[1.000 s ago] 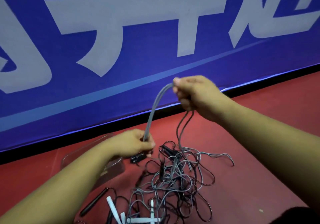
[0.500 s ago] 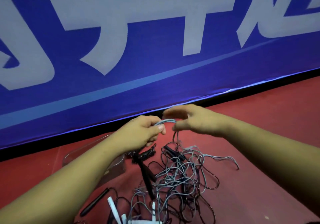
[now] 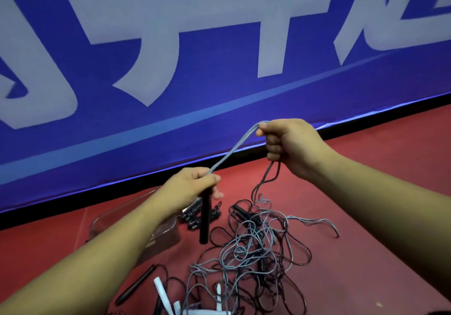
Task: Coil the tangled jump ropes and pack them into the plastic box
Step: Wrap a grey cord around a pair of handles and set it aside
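At the bottom of the frame lie some white handles (image 3: 159, 290). To the lower left is 1 loose black handle (image 3: 136, 288). Just above them, in the lower middle, is the tangled pile of jump ropes (image 3: 251, 248), with grey and black cords all mixed up on the red floor (image 3: 366, 192). The plastic box (image 3: 117, 212) sits at the middle left, partly hidden behind the left arm. I cannot tell what is in it.

Above the pile, the left hand (image 3: 188, 187) is closed tight round the top of a hanging black handle (image 3: 204, 219) that points down. A grey rope (image 3: 231, 153) runs from that fist up and to the right. The right hand (image 3: 290, 143), at the middle right, has its fingers curled round the bend of that rope. Thin cords drop from it into the pile.

I think the step now is making loops of this 1 rope. To do it well, the left hand should hold the handle firm and take each new loop. The right hand should pull slowly, so the knots below do not get tighter. If the cord sticks, shake it loose and do not yank. Make every loop the same length so the bundle fits the box.

Far behind is a big blue banner (image 3: 219, 82) with pale letters.
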The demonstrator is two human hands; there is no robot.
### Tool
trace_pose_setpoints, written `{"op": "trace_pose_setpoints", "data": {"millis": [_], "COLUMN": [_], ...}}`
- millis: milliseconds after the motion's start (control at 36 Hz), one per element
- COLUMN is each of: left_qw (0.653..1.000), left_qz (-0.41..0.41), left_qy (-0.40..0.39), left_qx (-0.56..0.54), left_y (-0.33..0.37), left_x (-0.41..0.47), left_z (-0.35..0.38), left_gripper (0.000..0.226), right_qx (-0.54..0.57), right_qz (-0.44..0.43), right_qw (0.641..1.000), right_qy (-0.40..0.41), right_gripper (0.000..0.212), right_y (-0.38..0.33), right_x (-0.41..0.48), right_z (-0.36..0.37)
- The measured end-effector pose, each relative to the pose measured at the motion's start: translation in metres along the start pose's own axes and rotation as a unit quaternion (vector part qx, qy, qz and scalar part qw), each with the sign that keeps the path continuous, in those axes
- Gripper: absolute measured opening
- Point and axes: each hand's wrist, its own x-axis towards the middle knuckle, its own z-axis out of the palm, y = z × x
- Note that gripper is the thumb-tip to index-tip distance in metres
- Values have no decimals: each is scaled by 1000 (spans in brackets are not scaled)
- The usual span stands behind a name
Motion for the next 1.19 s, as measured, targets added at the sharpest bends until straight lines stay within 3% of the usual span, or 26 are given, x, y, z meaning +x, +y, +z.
{"op": "trace_pose_setpoints", "data": {"millis": [56, 139, 222, 306, 389, 417, 472, 528, 611, 694, 778, 889, 972, 1111, 1194], "left_qw": [999, 994, 984, 979, 977, 976, 974, 973, 970, 968, 969, 969, 971, 969, 966], "left_qz": [-4, -26, -84, -136, -146, -147, -136, -118, -103, -101, -94, -96, -98, -123, -137], "left_qy": [-43, -99, -118, -123, -116, -119, -126, -139, -157, -165, -161, -166, -164, -202, -198], "left_qx": [-28, -23, -107, -94, -100, -112, -130, -140, -151, -162, -164, -159, -146, -69, -99], "left_y": [0, 0, 0, -1, -1, 1, 7, 14, 20, 22, 23, 23, 22, 24, 22], "left_x": [-1, -4, -5, -7, -7, -7, -8, -9, -10, -12, -13, -17, -19, -24, -25], "left_z": [1, 7, 11, 13, 16, 17, 18, 18, 20, 20, 19, 19, 17, 13, 19], "left_gripper": [12, 14, 7, 9, 6, 5, 5, 9, 17, 21, 22, 24, 23, 36, 24], "right_qx": [-6, -13, -54, -94, -255, -359, -508, -492, -362, -276, -231, -251, -263, -269, -277], "right_qz": [0, 15, 11, 2, -20, -11, -12, -52, -38, -3, 11, 0, -7, -24, -37], "right_qw": [999, 994, 989, 975, 936, 905, 849, 869, 925, 947, 955, 944, 938, 944, 944], "right_qy": [48, 103, 134, 202, 244, 228, 145, 28, -104, -164, -187, -214, -225, -192, -177], "right_gripper": [24, 26, 26, 21, 13, 19, 54, 69, 36, 40, 35, 46, 37, 21, 21], "right_y": [1, 8, 15, 19, 26, 27, 25, 19, 15, 20, 20, 19, 18, 15, 13], "right_x": [3, 7, 9, 16, 22, 20, 13, 3, -8, -12, -15, -15, -16, -13, -11], "right_z": [-4, -15, -24, -33, -49, -52, -52, -40, -11, 1, 2, -1, -1, -4, -6]}}
